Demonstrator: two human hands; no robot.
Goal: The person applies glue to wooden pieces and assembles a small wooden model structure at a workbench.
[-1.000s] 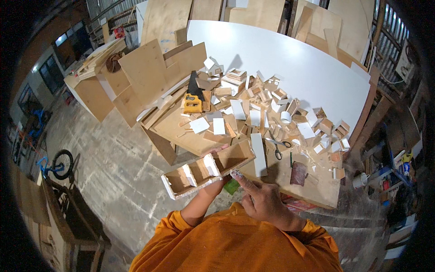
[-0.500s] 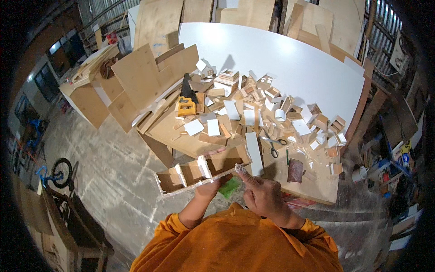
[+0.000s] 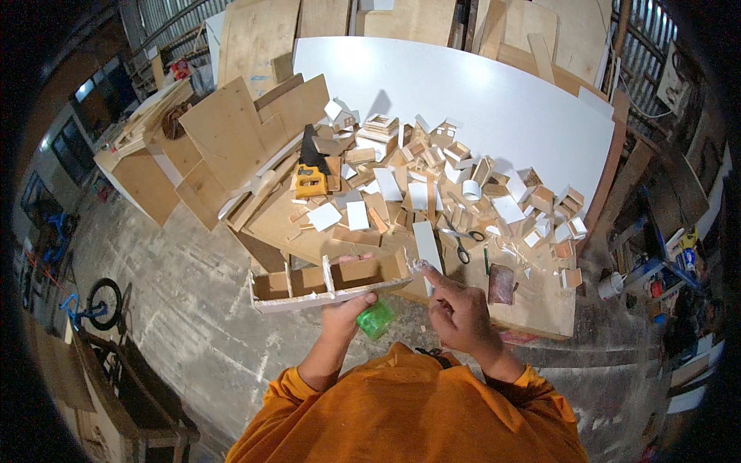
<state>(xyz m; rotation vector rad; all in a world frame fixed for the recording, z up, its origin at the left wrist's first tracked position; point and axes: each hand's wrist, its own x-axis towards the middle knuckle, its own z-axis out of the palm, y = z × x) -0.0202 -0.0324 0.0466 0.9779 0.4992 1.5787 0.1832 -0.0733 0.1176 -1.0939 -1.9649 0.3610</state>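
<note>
A long, narrow wooden box (image 3: pixel 309 303) with three compartments is gripped by my left hand (image 3: pixel 342 318) from below, its thumb on the near side and fingertips showing behind the far wall. White paste coats the rims and dividers. My right hand (image 3: pixel 458 312) holds nothing; its index finger is stretched out, the others are curled. White paste (image 3: pixel 421 265) covers that fingertip, just beside the box's right end; whether they touch I cannot tell. A translucent green container (image 3: pixel 376 320) shows below the box by my left thumb, and what supports it is hidden.
The wooden worktable (image 3: pixel 540 312) carries scissors (image 3: pixel 463 253), a brown sanding-paper-like piece (image 3: pixel 502 284), a yellow-handled saw (image 3: pixel 311 182), a pale strip (image 3: pixel 426 251) and many small wood offcuts. Plywood sheets (image 3: pixel 224 119) lean at the left. A small bicycle (image 3: pixel 104 301) stands on the floor.
The box has swung more level and shifted left. My right fingertip has gone from the box's near right edge to beside its right end. More of the green container shows.
</note>
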